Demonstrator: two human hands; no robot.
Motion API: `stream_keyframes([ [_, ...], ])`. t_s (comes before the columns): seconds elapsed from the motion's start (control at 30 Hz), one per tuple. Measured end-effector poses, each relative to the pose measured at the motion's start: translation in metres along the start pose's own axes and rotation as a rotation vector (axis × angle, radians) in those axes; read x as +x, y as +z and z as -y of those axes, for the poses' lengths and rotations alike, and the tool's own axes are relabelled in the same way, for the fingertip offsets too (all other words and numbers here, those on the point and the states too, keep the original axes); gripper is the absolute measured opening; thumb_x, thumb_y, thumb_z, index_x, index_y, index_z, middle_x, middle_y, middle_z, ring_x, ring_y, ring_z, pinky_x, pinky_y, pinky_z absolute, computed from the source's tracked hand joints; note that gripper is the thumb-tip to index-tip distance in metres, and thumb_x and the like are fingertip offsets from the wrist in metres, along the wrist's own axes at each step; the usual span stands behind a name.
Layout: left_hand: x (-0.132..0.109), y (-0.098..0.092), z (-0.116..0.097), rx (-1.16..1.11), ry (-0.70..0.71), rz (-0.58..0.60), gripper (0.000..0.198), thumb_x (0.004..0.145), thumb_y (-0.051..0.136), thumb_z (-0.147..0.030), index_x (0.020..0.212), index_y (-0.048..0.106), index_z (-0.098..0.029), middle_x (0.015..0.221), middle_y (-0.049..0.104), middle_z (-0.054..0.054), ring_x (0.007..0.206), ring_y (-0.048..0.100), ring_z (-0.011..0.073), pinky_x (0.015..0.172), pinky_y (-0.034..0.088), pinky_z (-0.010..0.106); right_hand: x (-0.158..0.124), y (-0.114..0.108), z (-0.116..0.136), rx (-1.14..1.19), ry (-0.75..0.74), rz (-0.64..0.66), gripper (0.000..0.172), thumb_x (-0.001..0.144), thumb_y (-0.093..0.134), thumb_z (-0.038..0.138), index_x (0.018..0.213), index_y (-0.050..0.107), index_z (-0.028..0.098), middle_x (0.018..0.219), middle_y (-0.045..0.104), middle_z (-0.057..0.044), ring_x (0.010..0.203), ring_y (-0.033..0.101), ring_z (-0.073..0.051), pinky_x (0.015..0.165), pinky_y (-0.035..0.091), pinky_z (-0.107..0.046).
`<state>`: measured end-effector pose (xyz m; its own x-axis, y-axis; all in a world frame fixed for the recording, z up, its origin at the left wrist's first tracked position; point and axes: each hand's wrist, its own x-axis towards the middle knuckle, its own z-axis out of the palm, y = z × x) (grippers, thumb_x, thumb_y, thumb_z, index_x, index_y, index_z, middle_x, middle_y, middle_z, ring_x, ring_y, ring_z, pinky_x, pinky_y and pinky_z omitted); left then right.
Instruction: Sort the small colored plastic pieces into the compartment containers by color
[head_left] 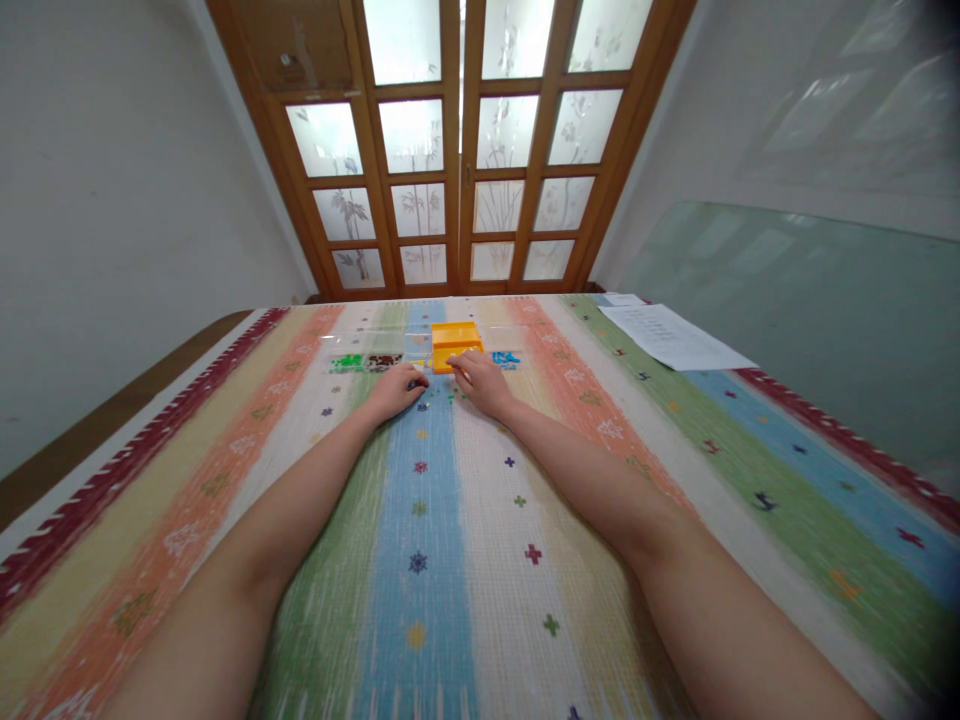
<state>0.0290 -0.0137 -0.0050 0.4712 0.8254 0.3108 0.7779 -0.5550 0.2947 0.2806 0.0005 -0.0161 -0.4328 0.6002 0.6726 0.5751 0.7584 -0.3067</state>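
On the tablecloth, toward the far end of the table, my left hand (396,392) rests with its fingers curled in toward the thumb; anything between the fingertips is too small to make out. My right hand (484,383) is bent over the front of an open yellow box (454,333), thumb and fingers drawn together at its right front part. Whatever they pinch is hidden. Small green pieces (452,398) lie scattered on the cloth between the two hands. Close beyond the left hand are clear compartments with green pieces (347,362) and dark red-brown pieces (385,361). Blue pieces (505,358) sit right of the box.
Clear plastic lids (360,341) stand behind the compartments. Printed paper sheets (671,335) lie at the far right of the striped tablecloth (420,510). A glass board (810,300) leans along the right wall, and wooden glazed doors (457,150) are beyond the table.
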Motion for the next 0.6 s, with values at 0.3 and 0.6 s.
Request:
stream_keyframes([
  [0.3, -0.002, -0.004, -0.009, -0.029, 0.046, 0.046, 0.019, 0.092, 0.065, -0.034, 0.099, 0.079, -0.023, 0.098, 0.073, 0.006, 0.094, 0.066, 0.0217, 0.088, 0.051, 0.034, 0.0, -0.001, 0.002, -0.009, 0.008, 0.016, 0.021, 0.102, 0.054, 0.019, 0.114, 0.072, 0.022, 0.105, 0.072, -0.009, 0.1, 0.062, -0.023, 0.092, 0.045, -0.036],
  [0.6, -0.001, -0.001, -0.014, -0.031, 0.075, 0.056, 0.016, 0.091, 0.062, -0.026, 0.094, 0.078, -0.023, 0.098, 0.074, 0.006, 0.098, 0.066, 0.0233, 0.093, 0.051, 0.036, 0.001, -0.003, 0.009, -0.026, -0.038, 0.105, 0.021, 0.1, 0.055, 0.02, 0.108, 0.074, 0.023, 0.105, 0.072, -0.009, 0.1, 0.062, -0.024, 0.092, 0.044, -0.038],
])
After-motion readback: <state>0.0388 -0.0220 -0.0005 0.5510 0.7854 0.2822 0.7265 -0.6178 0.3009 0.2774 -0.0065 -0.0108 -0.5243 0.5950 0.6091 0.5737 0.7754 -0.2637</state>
